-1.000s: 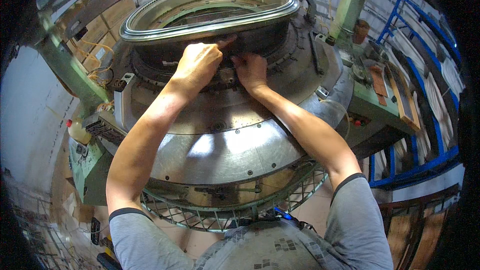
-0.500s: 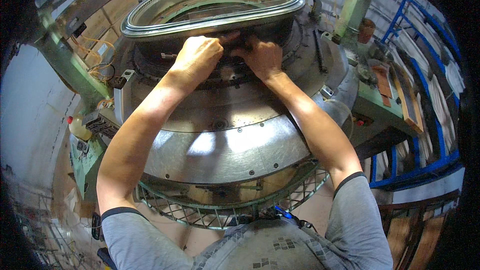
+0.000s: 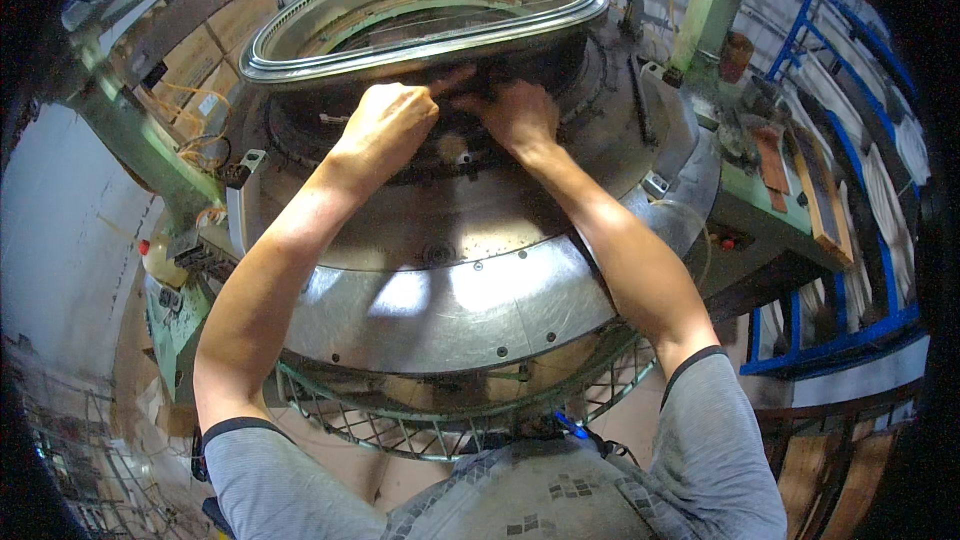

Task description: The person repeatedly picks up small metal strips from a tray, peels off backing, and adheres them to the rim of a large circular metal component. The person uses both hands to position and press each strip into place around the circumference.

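Observation:
Both my arms reach over a large round metal machine (image 3: 420,215) to the dark band under its raised ring (image 3: 400,62). My left hand (image 3: 388,122) is closed, knuckles up, with a finger stretched to the right beneath the ring. Whether anything small is in its grip is hidden. Close to its right, my right hand (image 3: 522,118) points its fingers left into the shadow. Darkness and blur hide how those fingers are set and what they touch. The ring has a toothed inner edge and a polished rim. A small pale metal piece (image 3: 334,120) lies left of my left hand.
Green posts (image 3: 710,15) rise on both sides of the machine. At right are a green ledge with a wooden-edged board (image 3: 822,190) and a blue rack (image 3: 880,210) of white material. Left are orange cables (image 3: 195,145) and a red-capped bottle (image 3: 160,260). A curved guard (image 3: 360,427) runs near my waist.
Both hands have shifted slightly left and down below the ring. My right hand's fingers now reach farther left. The view has turned slightly.

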A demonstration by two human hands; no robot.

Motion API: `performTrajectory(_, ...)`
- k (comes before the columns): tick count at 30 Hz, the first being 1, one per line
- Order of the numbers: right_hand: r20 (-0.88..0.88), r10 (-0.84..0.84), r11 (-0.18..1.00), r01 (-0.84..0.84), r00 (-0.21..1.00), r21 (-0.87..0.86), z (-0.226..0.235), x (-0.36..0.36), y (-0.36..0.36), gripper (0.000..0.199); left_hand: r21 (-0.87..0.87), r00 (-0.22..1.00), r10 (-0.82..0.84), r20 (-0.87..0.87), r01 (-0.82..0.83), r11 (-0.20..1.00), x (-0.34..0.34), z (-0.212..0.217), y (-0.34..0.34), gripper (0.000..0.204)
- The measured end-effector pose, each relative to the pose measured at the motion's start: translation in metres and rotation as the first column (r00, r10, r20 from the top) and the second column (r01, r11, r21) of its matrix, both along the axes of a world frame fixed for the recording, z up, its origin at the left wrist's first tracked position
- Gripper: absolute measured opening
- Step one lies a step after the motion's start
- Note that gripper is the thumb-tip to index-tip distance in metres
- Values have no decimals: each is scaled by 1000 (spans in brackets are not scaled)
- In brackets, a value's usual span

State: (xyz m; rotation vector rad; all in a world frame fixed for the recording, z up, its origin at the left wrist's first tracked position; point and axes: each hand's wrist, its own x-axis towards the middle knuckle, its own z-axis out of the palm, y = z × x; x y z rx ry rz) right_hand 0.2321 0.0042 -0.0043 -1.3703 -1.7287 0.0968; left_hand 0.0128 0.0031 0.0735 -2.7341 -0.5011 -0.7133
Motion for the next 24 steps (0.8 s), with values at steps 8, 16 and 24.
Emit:
performTrajectory(8,-937,190,728,-683,292,-65,-2,-5,-2,17,261,907,362,-217,-303,916,-1,2,-13,77)
performTrajectory(16,-864,73,744,-604,497,-284,12,8,-9,22,147,969,227,-98,-212,966,-4,-1,-7,11)
performTrajectory(24,-898,240,755,-653,368,-66,7,1,-7,28,77,953,301,-39,-298,952,10,-13,-24,11)
